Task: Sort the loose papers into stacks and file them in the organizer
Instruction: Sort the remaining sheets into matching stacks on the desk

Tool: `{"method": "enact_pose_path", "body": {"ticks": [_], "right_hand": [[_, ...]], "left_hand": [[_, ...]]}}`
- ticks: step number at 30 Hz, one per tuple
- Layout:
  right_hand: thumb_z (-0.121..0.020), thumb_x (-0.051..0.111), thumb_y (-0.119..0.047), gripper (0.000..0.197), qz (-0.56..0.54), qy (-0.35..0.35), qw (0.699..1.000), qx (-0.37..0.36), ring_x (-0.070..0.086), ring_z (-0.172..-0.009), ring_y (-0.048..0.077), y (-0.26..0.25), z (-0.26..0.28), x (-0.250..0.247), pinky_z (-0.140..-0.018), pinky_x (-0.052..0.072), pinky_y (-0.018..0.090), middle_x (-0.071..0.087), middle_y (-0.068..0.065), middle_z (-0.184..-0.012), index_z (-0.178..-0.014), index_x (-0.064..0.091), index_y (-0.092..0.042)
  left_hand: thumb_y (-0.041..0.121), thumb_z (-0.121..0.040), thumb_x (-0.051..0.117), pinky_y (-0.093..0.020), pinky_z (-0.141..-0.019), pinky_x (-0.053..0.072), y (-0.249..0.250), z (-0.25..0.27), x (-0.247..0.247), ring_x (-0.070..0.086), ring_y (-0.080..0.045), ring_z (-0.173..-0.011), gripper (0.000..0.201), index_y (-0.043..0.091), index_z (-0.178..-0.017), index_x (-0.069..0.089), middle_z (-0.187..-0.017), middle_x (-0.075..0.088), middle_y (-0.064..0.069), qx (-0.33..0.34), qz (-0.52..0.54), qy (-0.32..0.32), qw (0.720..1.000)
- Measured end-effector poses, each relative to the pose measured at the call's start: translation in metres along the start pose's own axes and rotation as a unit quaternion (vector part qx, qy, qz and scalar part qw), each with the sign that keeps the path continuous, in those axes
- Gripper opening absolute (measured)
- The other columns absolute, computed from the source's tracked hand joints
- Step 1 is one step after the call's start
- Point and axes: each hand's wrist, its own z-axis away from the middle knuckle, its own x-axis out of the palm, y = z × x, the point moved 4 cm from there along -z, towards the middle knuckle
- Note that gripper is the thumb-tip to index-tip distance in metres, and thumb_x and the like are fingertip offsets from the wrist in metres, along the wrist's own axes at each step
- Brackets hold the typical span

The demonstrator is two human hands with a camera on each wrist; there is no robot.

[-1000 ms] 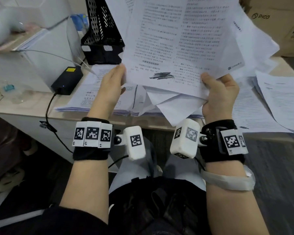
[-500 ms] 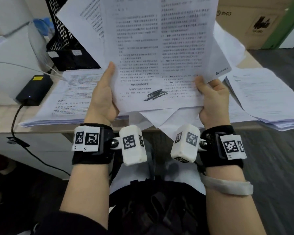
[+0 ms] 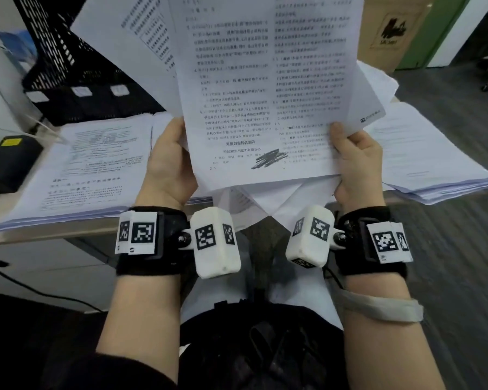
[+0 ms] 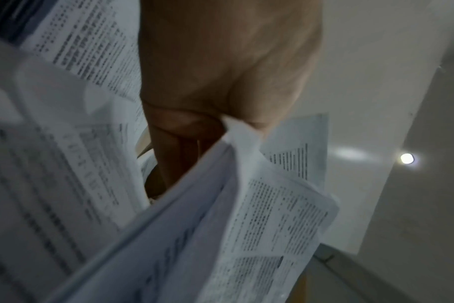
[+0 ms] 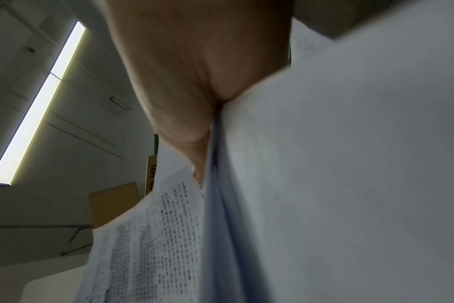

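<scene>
A loose bundle of printed papers (image 3: pixel 262 88) stands upright in front of me, above the desk edge, its sheets fanned and uneven. My left hand (image 3: pixel 171 161) grips the bundle's lower left edge, thumb in front and fingers hidden behind. My right hand (image 3: pixel 355 161) grips the lower right edge the same way. The left wrist view shows my left hand (image 4: pixel 194 123) closed on the papers (image 4: pixel 220 235). In the right wrist view my right hand (image 5: pixel 194 102) pinches the sheets (image 5: pixel 324 184). A black mesh organizer (image 3: pixel 76 80) stands at the back left of the desk.
A flat paper stack (image 3: pixel 90 164) lies on the desk at left, another stack (image 3: pixel 423 161) at right. A black power adapter (image 3: pixel 9 161) with a cable sits at far left. A cardboard box (image 3: pixel 392 32) stands behind on the right. Grey floor lies at right.
The bundle has been drawn closer and raised more upright before me. Both hands keep their grip. The view has swung left, so the desk stacks appear shifted.
</scene>
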Motion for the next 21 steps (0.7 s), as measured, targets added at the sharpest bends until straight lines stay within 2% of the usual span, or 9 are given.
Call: {"method": "enact_pose_path", "body": {"ticks": [4, 7, 9, 11, 14, 16, 18, 19, 21], "right_hand": [[-0.092, 0.059, -0.009, 0.011, 0.009, 0.007, 1.0, 0.003, 0.068, -0.068, 0.009, 0.0, -0.003, -0.006, -0.066, 0.055, 0.023, 0.073, -0.005, -0.071, -0.084, 0.066, -0.01], [-0.092, 0.059, -0.011, 0.01, 0.016, 0.005, 1.0, 0.001, 0.068, -0.071, 0.01, 0.003, -0.004, -0.01, -0.067, 0.056, 0.024, 0.074, -0.004, -0.073, -0.087, 0.067, -0.007], [-0.092, 0.059, -0.012, 0.01, 0.016, 0.01, 1.0, -0.001, 0.069, -0.072, 0.011, 0.004, -0.004, -0.012, -0.068, 0.056, 0.025, 0.074, -0.003, -0.074, -0.09, 0.067, -0.006], [-0.092, 0.059, -0.012, 0.01, 0.014, 0.017, 1.0, -0.005, 0.068, -0.072, 0.011, 0.003, -0.006, -0.013, -0.068, 0.056, 0.025, 0.074, -0.003, -0.074, -0.091, 0.067, -0.006], [-0.092, 0.059, -0.011, 0.01, 0.011, 0.022, 1.0, -0.018, 0.069, -0.076, 0.014, 0.0, -0.008, -0.013, -0.072, 0.056, 0.027, 0.074, -0.003, -0.077, -0.091, 0.068, -0.006], [-0.091, 0.06, -0.011, 0.01, 0.017, 0.022, 0.999, -0.027, 0.069, -0.08, 0.015, 0.0, -0.008, -0.013, -0.074, 0.056, 0.028, 0.074, -0.001, -0.081, -0.092, 0.068, -0.006], [-0.091, 0.06, -0.011, 0.01, 0.03, 0.022, 0.999, -0.031, 0.068, -0.082, 0.016, -0.001, -0.008, -0.012, -0.074, 0.055, 0.027, 0.074, -0.001, -0.083, -0.093, 0.068, -0.006], [-0.091, 0.061, -0.011, 0.01, 0.035, 0.022, 0.999, -0.032, 0.068, -0.082, 0.015, -0.001, -0.008, -0.012, -0.074, 0.055, 0.027, 0.074, -0.001, -0.083, -0.093, 0.069, -0.006], [-0.091, 0.061, -0.011, 0.009, 0.042, 0.021, 0.998, -0.034, 0.068, -0.082, 0.015, -0.001, -0.008, -0.011, -0.075, 0.055, 0.027, 0.074, -0.003, -0.081, -0.092, 0.069, -0.008]], "left_hand": [[0.01, -0.094, 0.048, -0.044, -0.096, 0.05, -0.006, -0.008, -0.008, 0.068, -0.021, -0.093, 0.021, 0.01, -0.106, 0.065, -0.1, 0.072, -0.005, 0.011, -0.196, 0.063, 0.979], [0.014, -0.089, 0.055, -0.041, -0.089, 0.052, -0.018, -0.01, -0.011, 0.068, -0.017, -0.077, 0.014, 0.013, -0.097, 0.066, -0.086, 0.073, -0.001, -0.035, -0.246, 0.05, 0.967], [0.021, -0.092, 0.051, -0.03, -0.07, 0.055, -0.025, -0.01, -0.009, 0.068, -0.011, -0.063, 0.015, 0.018, -0.087, 0.064, -0.07, 0.073, 0.006, -0.067, -0.233, 0.015, 0.97], [0.024, -0.1, 0.036, -0.02, -0.052, 0.052, -0.03, -0.011, -0.006, 0.066, -0.008, -0.054, 0.029, 0.02, -0.082, 0.059, -0.06, 0.07, 0.008, -0.093, -0.203, -0.009, 0.975], [0.026, -0.1, 0.035, -0.02, -0.051, 0.054, -0.03, -0.01, -0.006, 0.068, -0.011, -0.061, 0.029, 0.017, -0.09, 0.061, -0.068, 0.072, 0.005, -0.098, -0.157, 0.018, 0.983], [0.023, -0.098, 0.044, -0.022, -0.055, 0.056, -0.026, -0.012, -0.008, 0.068, -0.017, -0.074, 0.025, 0.01, -0.11, 0.061, -0.09, 0.072, -0.003, -0.078, -0.146, 0.074, 0.983], [0.018, -0.095, 0.05, -0.027, -0.064, 0.059, -0.025, -0.013, -0.01, 0.066, -0.023, -0.089, 0.034, 0.006, -0.127, 0.054, -0.112, 0.067, -0.012, -0.067, -0.131, 0.117, 0.982], [0.016, -0.093, 0.052, -0.029, -0.067, 0.059, -0.024, -0.013, -0.01, 0.066, -0.024, -0.091, 0.035, 0.005, -0.127, 0.054, -0.113, 0.066, -0.013, -0.067, -0.121, 0.13, 0.982], [0.015, -0.093, 0.051, -0.03, -0.07, 0.059, -0.024, -0.012, -0.011, 0.067, -0.023, -0.086, 0.025, 0.006, -0.114, 0.061, -0.1, 0.07, -0.011, -0.077, -0.102, 0.126, 0.984]]}}
